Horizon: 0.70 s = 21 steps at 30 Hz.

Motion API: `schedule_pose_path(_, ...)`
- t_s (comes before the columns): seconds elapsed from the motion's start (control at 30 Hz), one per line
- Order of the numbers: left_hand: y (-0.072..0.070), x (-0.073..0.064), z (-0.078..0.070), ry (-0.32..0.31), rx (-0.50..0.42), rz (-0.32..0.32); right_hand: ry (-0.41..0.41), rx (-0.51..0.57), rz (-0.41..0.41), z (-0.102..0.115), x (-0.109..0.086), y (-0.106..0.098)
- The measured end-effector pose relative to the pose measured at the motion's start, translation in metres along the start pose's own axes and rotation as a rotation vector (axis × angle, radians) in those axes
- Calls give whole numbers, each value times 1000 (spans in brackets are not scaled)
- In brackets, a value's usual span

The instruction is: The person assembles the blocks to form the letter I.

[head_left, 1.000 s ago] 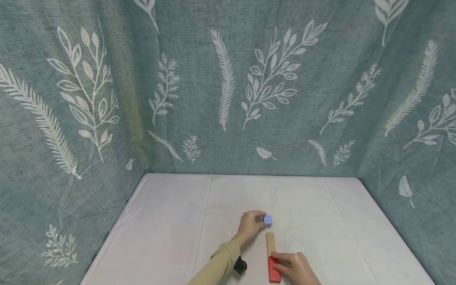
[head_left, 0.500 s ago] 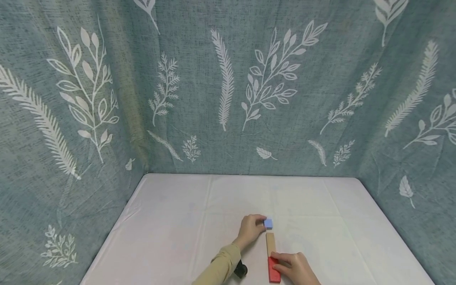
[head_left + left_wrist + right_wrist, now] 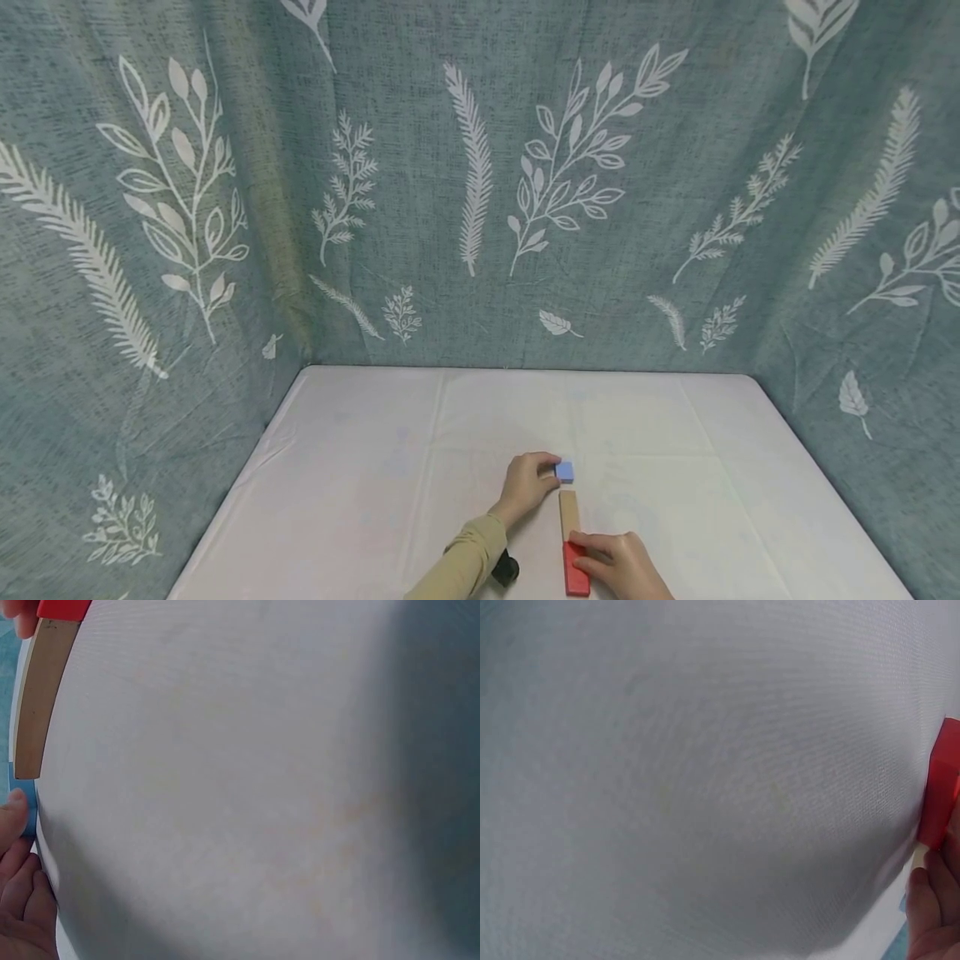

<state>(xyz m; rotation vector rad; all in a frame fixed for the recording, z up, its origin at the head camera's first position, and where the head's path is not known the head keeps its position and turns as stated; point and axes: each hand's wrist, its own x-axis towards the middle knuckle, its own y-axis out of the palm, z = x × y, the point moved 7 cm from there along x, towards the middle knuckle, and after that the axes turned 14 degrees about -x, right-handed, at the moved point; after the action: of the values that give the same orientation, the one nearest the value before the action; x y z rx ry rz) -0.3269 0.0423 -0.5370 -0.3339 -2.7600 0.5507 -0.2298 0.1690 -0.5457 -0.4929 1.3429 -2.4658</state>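
A small blue block is pinched between the thumb and fingers of my left hand. Just beyond the far end of a natural wood block, it lies roughly in line with it, a narrow gap between them in the head view. A red block meets the wood block's near end. My right hand grips the red block from the right, fingertips close to that joint. From the left wrist, the wood block shows lengthwise. The right wrist view catches only part of the red block beside the fingers.
A white cloth covers the table. Patterned teal curtains stand behind it and on both sides. A black device sits at my left wrist, partly hidden by the sleeve.
My left hand has drawn the blue block a little towards me, nearer the wood block, and then stays almost still. The right hand and red block keep their place.
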Motion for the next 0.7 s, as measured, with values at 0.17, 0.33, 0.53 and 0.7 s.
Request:
schedule_pose_path(0.17,-1,0,0,-4,3,2,-1,-3,1,1,0,0)
schedule_pose_path(0.33,-1,0,0,-14,5,-6,11,14,11,0,0,0)
schedule_pose_path(0.53,0,0,-1,-32,2,-11,12,25,6,1,0,-1)
schedule_pose_path(0.7,0,-2,-4,-34,-6,-19,2,18,-2,2,-1,-2)
